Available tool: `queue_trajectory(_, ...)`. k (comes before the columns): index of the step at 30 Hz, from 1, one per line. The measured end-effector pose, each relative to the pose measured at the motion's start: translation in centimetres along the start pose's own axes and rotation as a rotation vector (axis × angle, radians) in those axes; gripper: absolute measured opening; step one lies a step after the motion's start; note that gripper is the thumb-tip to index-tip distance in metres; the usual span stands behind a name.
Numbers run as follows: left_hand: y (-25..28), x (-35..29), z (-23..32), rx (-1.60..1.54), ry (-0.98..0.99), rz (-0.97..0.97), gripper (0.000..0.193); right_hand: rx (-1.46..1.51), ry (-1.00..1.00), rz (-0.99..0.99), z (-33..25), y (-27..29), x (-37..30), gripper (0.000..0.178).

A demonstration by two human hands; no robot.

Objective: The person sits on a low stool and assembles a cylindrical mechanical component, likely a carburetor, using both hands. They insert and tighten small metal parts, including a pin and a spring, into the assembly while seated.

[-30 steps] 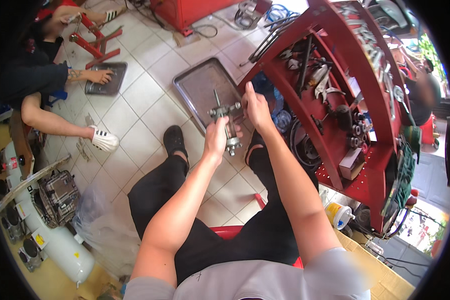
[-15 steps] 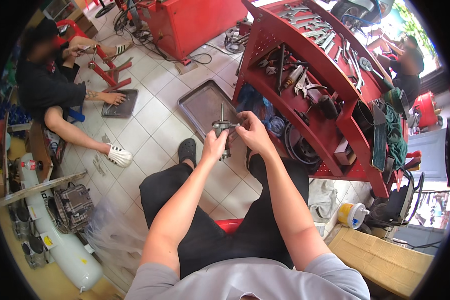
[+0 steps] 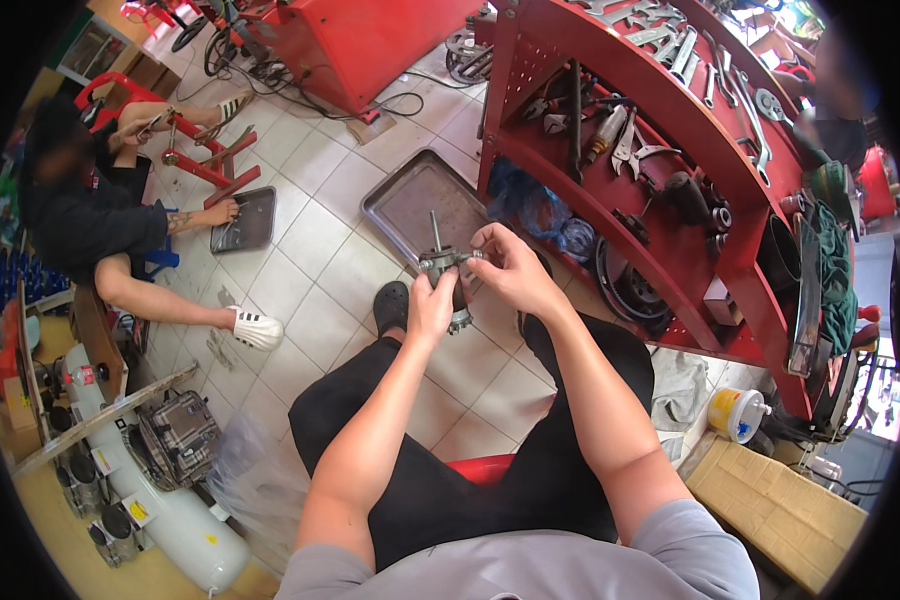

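Observation:
Between my knees, my left hand [image 3: 435, 305] is closed around a grey cylindrical metal part [image 3: 458, 314]. A thin shaft [image 3: 435, 232] sticks up from its top, and the part stands nearly upright, with its lower end showing below my fingers. My right hand [image 3: 513, 268] is at the part's upper right side. Its thumb and fingertips are bent together around a small fitting [image 3: 471, 257] that juts out there; the exact grip is partly hidden. Beyond my hands, a dark shallow metal tray [image 3: 410, 190] lies on the floor.
A red tool cart [image 3: 660, 240] with spanners [image 3: 680, 50] and pliers [image 3: 625, 145] stands at the right. On the left sits another person [image 3: 90, 210], a hand over a smaller tray [image 3: 245, 220]. A white cylinder [image 3: 185, 530], a cardboard box [image 3: 775, 510] and a white bucket [image 3: 735, 412] are nearby.
The view has shifted, so the surroundings sit differently in the picture. My left hand still holds the metal part; my right fingers have changed position slightly at its side.

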State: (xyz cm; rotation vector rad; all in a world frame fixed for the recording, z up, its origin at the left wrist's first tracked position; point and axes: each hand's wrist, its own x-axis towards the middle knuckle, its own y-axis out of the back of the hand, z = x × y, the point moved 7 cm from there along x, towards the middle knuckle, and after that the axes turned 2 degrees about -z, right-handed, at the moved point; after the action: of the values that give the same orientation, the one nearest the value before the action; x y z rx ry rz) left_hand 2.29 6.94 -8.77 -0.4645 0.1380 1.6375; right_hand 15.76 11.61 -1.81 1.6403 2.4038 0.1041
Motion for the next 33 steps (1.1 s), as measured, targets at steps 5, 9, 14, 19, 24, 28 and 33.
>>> queue_trajectory(5, -0.2, -0.4, 0.3, -0.051, 0.072, -0.005, 0.03, -0.082, -0.256, 0.054, 1.0, 1.8, 0.0, 0.048)
queue_trajectory(9, 0.1, -0.2, 0.5, -0.057, 0.066, -0.019, 0.03, -0.137, -0.244, -0.075, 0.5, 1.0, -0.1, 0.046)
queue_trajectory(14, 0.6, 0.1, -0.2, -0.063, 0.065, -0.007, 0.031, -0.112, -0.087, -0.02, -0.5, 0.7, -0.1, 0.043)
queue_trajectory(19, 0.0, -0.5, 0.4, -0.062, 0.051, -0.033, 0.033, -0.099, -0.075, 0.021, -0.6, 0.5, -0.9, 0.042)
queue_trajectory(24, -0.8, -1.6, 1.7, -0.074, 0.015, -0.055, 0.033, -0.288, -0.061, 0.082, -2.6, 1.1, -1.7, 0.044)
queue_trajectory(28, -1.2, -2.7, 2.9, -0.06, 0.016, -0.039, 0.032, -0.298, -0.154, 0.074, -3.4, 0.5, -2.4, 0.039)
queue_trajectory(33, -0.5, -2.4, 1.8, 0.001, 0.029, -0.023, 0.031, -0.435, -0.061, 0.1, -4.9, 0.5, -3.1, 0.031)
